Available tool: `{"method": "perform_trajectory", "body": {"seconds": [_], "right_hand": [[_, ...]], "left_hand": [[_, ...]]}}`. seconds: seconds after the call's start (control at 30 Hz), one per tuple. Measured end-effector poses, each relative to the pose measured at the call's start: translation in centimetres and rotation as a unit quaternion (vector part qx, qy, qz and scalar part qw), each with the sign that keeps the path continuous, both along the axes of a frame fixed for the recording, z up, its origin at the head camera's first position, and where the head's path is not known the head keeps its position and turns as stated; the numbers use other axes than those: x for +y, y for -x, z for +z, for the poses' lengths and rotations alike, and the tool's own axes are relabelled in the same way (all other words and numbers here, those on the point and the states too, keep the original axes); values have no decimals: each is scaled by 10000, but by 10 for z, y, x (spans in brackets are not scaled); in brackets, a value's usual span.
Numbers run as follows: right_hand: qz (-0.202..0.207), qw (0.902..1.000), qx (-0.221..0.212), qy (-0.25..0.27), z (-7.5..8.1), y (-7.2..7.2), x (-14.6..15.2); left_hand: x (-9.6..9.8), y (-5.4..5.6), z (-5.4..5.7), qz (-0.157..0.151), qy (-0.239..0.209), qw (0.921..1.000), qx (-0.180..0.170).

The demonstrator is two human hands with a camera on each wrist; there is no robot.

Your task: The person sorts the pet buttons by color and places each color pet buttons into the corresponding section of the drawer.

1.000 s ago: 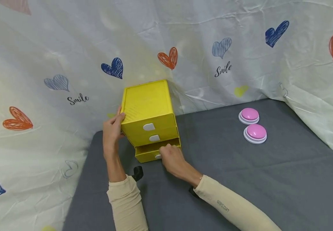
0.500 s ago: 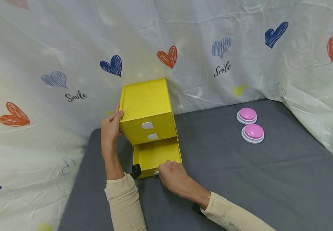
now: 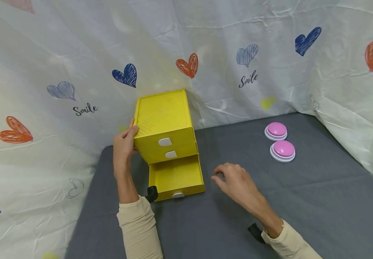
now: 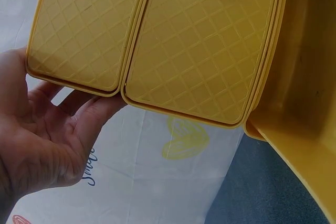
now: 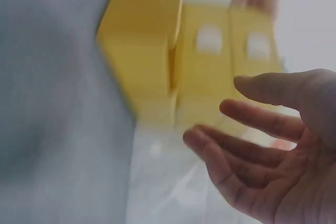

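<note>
A yellow three-drawer cabinet [image 3: 164, 113] stands on the dark grey cloth by the back sheet. Its bottom drawer [image 3: 176, 176] is pulled out and shows a bare yellow floor; the two upper drawers are closed. My left hand [image 3: 124, 145] holds the cabinet's upper left side, thumb at the top edge and fingers along the side, as the left wrist view shows of the hand [image 4: 58, 124]. To the right of the pulled-out drawer, my right hand [image 3: 236, 181] hovers with relaxed fingers, holding nothing. The right wrist view is blurred, but that hand's fingers [image 5: 252, 156] show apart from the cabinet.
Two pink push buttons [image 3: 283, 148] on white bases stand on the cloth at the right, one behind the other. A white sheet [image 3: 215, 39] printed with hearts hangs behind and along both sides. The left wrist's black strap piece [image 3: 152, 193] is near the drawer's front left corner.
The bottom drawer has slid out toward me, drawn by my right hand. That hand has since let go of the white handle and moved right. My left hand stays on the cabinet.
</note>
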State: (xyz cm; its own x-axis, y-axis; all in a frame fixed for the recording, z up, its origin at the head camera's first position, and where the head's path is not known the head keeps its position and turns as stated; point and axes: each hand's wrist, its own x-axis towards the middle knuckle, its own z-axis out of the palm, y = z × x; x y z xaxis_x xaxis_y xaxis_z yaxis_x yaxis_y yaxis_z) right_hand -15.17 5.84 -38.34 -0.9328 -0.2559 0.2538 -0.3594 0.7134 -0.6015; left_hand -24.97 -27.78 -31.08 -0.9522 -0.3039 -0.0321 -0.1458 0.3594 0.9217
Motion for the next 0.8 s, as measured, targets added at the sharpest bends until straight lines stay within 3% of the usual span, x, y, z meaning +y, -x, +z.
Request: {"method": "perform_trajectory", "body": {"seconds": [0.17,0.3,0.53,0.8], "right_hand": [[-778,9955,192,-505,-10,15,61],[-1080,9909,152,-790,-13,26,105],[-1423,9844,-295,-997,-24,53,160],[-1425,9805,-780,-1107,-39,75,190]], "left_hand": [[0,-1,1,95,86,9999,-51],[0,-1,2,45,66,10000,-55],[1,-1,1,26,39,10000,-79],[2,-2,1,-27,79,10000,-51]]}}
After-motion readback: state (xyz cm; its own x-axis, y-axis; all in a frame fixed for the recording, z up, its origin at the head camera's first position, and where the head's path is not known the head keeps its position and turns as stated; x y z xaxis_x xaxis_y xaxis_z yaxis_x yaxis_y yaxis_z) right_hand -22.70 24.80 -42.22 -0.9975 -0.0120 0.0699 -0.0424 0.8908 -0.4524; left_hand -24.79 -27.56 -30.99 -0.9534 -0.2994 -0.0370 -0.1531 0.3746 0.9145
